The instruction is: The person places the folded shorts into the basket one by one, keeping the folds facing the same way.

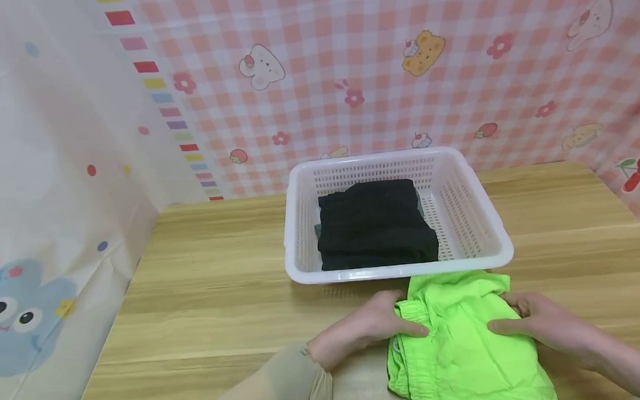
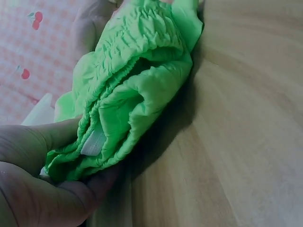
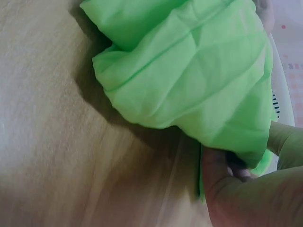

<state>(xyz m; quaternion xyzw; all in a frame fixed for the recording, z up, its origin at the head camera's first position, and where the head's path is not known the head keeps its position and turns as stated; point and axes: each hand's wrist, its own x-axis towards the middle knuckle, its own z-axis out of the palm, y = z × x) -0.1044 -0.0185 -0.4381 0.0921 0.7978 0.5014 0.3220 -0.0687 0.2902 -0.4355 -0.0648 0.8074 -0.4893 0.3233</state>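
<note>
Bright green shorts [image 1: 463,338] with a gathered elastic waistband lie folded on the table in front of the basket. My left hand [image 1: 386,319] grips the waistband side, its thumb on top and the fingers beneath the cloth. In the left wrist view a white label [image 2: 93,142] shows inside the waistband [image 2: 137,38]. On the opposite side my right hand [image 1: 540,324] pinches the edge of the shorts, thumb on top. The right wrist view has its other fingers tucked under the fabric [image 3: 199,80], partly hidden.
Behind the shorts stands a white plastic basket [image 1: 400,271] with perforated walls. Folded black clothing [image 1: 374,224] lies in it, over a greyish piece mostly hidden below. The wooden table [image 1: 209,294] meets a pink checked cloth [image 1: 313,101] at the back and a white printed one at left.
</note>
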